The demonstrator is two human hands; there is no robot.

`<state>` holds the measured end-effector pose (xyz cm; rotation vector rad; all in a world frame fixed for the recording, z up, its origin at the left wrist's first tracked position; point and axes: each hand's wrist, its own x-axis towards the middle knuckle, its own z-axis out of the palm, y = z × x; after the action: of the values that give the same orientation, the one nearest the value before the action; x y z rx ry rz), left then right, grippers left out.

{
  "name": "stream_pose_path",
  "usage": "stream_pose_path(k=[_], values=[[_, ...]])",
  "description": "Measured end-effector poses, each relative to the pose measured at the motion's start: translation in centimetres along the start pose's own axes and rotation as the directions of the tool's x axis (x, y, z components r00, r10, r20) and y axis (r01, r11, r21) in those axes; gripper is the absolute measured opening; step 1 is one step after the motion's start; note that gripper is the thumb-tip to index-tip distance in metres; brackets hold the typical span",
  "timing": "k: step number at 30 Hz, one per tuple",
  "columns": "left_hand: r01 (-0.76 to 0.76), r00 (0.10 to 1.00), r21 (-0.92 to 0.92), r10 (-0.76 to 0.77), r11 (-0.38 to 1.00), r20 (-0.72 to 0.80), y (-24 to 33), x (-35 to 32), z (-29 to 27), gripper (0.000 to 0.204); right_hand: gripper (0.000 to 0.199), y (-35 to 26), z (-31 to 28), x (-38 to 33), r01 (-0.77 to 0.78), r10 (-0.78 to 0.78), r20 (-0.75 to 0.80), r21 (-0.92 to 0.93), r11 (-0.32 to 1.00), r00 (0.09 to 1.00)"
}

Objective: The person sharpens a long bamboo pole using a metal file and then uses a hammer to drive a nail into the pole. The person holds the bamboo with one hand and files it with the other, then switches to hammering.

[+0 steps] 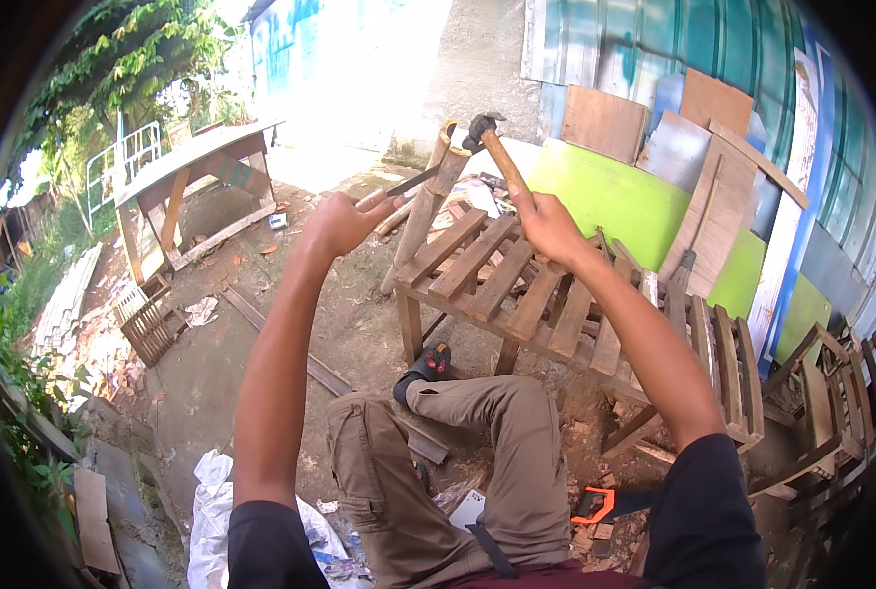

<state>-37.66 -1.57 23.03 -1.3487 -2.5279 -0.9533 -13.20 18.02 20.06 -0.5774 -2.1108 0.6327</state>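
Note:
My right hand (pixel 553 228) is wrapped round the wooden handle of a hammer (pixel 504 164), whose dark head is raised beside the top of a wooden post. My left hand (pixel 335 225) is closed on a dark-bladed tool (pixel 411 183) with a pale handle, which looks like a machete. Its blade reaches right to the wooden post (pixel 421 218); whether it is sunk into the wood I cannot tell. The post leans at a slant by the near left end of a slatted wooden bench (pixel 497 280). The hammer head is apart from the blade.
An orange-handled saw (pixel 595 505) lies among wood chips by my right leg. A long bar (pixel 330 376) crosses the ground ahead of me. A wooden table (pixel 188 175) stands at far left, near a small crate (pixel 146 324). Green boards (pixel 605 196) lean on the metal wall.

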Motion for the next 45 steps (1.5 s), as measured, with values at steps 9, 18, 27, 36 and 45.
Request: stream_pose_path(k=[9, 18, 27, 36, 45], values=[[0.046, 0.998, 0.035, -0.047, 0.998, 0.029, 0.1, 0.2, -0.2, 0.095, 0.062, -0.5, -1.1, 0.2, -0.114, 0.112, 0.040, 0.051, 0.992, 0.993], [0.028, 1.000, 0.025, -0.028, 0.999, 0.004, -0.2, 0.0, -0.3, 0.097, 0.059, -1.6, -1.2, 1.0, -0.135, 0.140, -0.025, 0.145, 0.980, 0.990], [0.040, 0.999, 0.020, -0.040, 0.999, 0.013, -0.4, 0.6, 0.3, 0.102, 0.058, -1.9, -0.3, 0.7, -0.083, 0.098, -0.081, 0.171, 0.982, 0.992], [0.059, 0.998, 0.034, -0.060, 0.998, 0.018, -0.3, 0.0, 0.1, 0.104, 0.057, -2.3, 0.5, -0.3, 0.041, -0.034, -0.080, 0.082, 0.996, 0.996], [0.066, 0.997, 0.024, -0.067, 0.998, 0.044, 0.0, 0.5, 0.4, 0.100, 0.065, -1.9, -0.2, 0.2, 0.076, -0.074, -0.173, 0.007, 0.997, 0.982]])
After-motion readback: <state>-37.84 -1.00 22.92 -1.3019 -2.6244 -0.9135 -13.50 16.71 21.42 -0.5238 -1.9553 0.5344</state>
